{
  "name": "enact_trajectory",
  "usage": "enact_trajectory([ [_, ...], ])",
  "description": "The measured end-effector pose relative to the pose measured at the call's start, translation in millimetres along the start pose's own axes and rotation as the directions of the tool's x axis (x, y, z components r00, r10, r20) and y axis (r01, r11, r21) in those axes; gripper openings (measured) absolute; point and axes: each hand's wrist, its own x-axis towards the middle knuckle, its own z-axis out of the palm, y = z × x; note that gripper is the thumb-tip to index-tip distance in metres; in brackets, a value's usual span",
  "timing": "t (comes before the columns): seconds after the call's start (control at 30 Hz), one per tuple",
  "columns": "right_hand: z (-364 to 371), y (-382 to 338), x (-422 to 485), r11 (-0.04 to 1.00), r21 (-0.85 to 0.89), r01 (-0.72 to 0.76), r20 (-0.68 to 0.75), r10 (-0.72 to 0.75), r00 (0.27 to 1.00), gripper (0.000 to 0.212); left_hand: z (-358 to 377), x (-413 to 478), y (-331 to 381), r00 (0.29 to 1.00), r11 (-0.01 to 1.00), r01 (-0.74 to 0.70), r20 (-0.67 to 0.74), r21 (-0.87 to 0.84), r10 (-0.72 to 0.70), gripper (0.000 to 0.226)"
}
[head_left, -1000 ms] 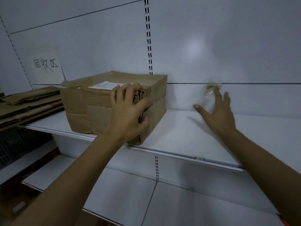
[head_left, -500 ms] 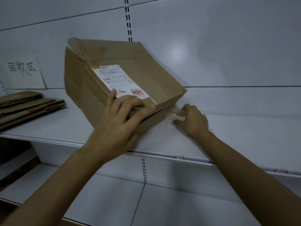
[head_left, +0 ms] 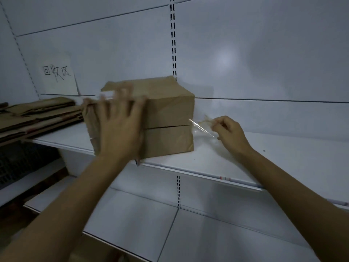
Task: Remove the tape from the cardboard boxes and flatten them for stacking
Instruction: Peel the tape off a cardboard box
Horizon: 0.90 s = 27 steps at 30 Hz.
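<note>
Box (head_left: 168, 118) under left hand (head_left: 120, 129), tape (head_left: 201, 127) pinched in right hand (head_left: 229, 132)

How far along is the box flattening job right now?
Done: a pile of flattened cardboard lies at the shelf's left end. In hand: the left hand braces the cardboard box while the right hand pulls a clear tape strip off its side. Left: flattening and stacking this box.

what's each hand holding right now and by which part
Right hand pinches the free end of a clear tape strip. Left hand lies spread on the cardboard box, gripping nothing.
</note>
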Motion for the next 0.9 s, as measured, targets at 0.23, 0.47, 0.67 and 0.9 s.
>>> enact_trajectory([
  [0.23,-5,7,-3,0.981,-0.007,-0.196,0.139,0.195,0.971,0.044,32,50,98,0.992,0.993,-0.109,0.052,-0.045,0.111,0.056],
  [0.47,-4,1,3,0.966,0.235,-0.103,-0.020,0.111,0.994,0.039,52,45,95,0.990,0.992,-0.124,-0.076,-0.020,0.123,0.057],
  [0.67,6,9,-5,0.899,-0.419,0.127,0.136,-0.076,0.988,0.101,58,46,99,0.989,0.995,-0.091,-0.120,-0.045,0.085,0.047],
  [0.9,7,8,4,0.911,-0.352,0.213,-0.015,-0.233,0.972,0.031,63,48,106,0.976,0.993,-0.063,-0.212,-0.096,0.041,0.042],
])
